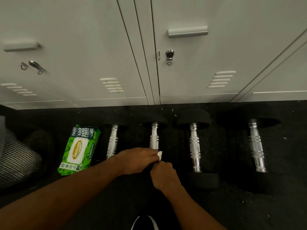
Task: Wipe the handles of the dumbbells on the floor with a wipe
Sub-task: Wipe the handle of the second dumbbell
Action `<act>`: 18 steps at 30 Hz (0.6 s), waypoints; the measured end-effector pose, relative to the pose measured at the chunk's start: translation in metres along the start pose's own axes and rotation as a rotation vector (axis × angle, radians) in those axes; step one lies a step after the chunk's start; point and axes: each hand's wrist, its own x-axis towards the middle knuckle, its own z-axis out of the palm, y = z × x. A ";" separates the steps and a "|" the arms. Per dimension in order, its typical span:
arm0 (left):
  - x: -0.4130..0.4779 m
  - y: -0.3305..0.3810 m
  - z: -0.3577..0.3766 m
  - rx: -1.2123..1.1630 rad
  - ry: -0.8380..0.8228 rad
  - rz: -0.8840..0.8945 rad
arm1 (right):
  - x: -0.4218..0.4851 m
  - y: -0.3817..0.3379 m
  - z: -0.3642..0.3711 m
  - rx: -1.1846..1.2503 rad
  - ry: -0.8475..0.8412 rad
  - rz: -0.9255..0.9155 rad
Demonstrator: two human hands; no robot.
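Four dumbbells with shiny silver handles and round black ends are lying side by side on the dark speckled rubber floor (216,213). They are sitting just in front of a row of white metal lockers (83,47).

The person is reaching down to the second dumbbell from the left (154,138). The left hand (137,161) is curling its fingers over the near part of that shiny handle. It is holding a small white wipe (159,154) against the metal. A bit of the wipe is poking out on the right side of the fingers.

The right hand (164,175) is touching the left hand, a little nearer, with its fingers curled in. I cannot tell if it is pinching the wipe too or holding nothing.

The first dumbbell (113,143), the third dumbbell (195,146) and the fourth dumbbell (256,146) are lying with no hand on them. A green pack of wipes (78,150) is lying flat just left of the first dumbbell. A black mesh thing (16,155) is sitting at the far left.
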 end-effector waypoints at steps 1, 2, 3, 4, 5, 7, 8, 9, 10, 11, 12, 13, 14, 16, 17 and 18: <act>0.001 -0.001 -0.002 0.022 -0.007 0.010 | 0.000 0.000 0.000 0.029 0.006 0.015; 0.003 -0.003 -0.004 0.039 -0.018 0.018 | 0.000 0.000 -0.001 0.056 0.016 0.025; 0.006 -0.005 -0.007 0.042 -0.025 0.018 | -0.001 0.001 -0.001 0.063 0.017 0.030; 0.010 -0.007 -0.010 0.040 -0.023 0.004 | -0.002 0.002 -0.002 0.054 0.011 0.022; 0.014 -0.010 -0.012 0.029 -0.007 -0.022 | -0.003 0.001 -0.003 0.030 0.009 0.007; 0.022 -0.013 -0.017 0.028 0.026 -0.084 | -0.005 0.000 -0.005 -0.015 0.008 0.013; 0.025 -0.014 -0.021 0.048 0.039 -0.114 | -0.006 0.000 -0.005 -0.030 0.002 0.020; 0.029 -0.016 -0.024 0.063 0.046 -0.150 | -0.005 0.000 -0.004 -0.064 -0.003 0.004; 0.032 -0.018 -0.027 0.073 0.052 -0.191 | -0.005 -0.001 -0.004 -0.053 -0.002 -0.004; 0.035 -0.020 -0.029 0.082 0.068 -0.230 | -0.005 -0.001 -0.002 -0.073 -0.010 -0.019; 0.038 -0.023 -0.029 0.085 0.083 -0.271 | -0.004 0.000 -0.001 -0.071 -0.019 -0.019; 0.041 -0.024 -0.029 0.087 0.102 -0.305 | -0.004 0.000 -0.001 -0.068 -0.024 -0.011; 0.042 -0.024 -0.026 0.090 0.116 -0.334 | -0.004 0.000 -0.002 -0.065 -0.028 0.002; 0.042 -0.023 -0.016 0.090 0.173 -0.380 | -0.003 -0.001 -0.002 -0.026 -0.017 0.014; 0.039 -0.022 -0.010 0.081 0.222 -0.392 | -0.003 -0.001 -0.003 -0.031 -0.016 0.017; 0.036 -0.022 -0.004 0.052 0.286 -0.403 | -0.004 -0.002 -0.005 -0.022 -0.020 0.032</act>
